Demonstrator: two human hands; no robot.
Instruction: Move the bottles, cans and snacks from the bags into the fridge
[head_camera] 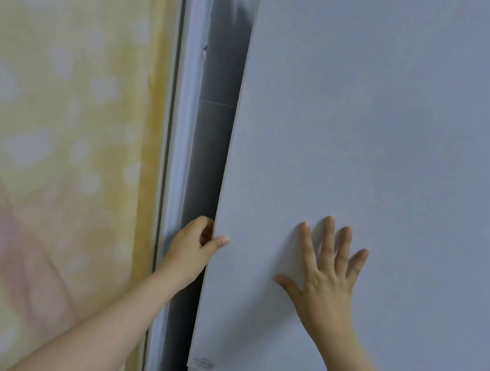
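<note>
left hand (191,250) fingers curl round the upright edge of the fridge door (375,125), right hand (325,278) flat, fingers spread, on door face just right of them

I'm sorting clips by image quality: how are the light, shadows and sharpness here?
Head view: soft, even, cool light, no glare on the fridge door; dark shadow fills the gap at its left edge, where the left hand grips; the right hand, flat on the door, is fairly sharp; the yellow fabric looks blurred.
</note>
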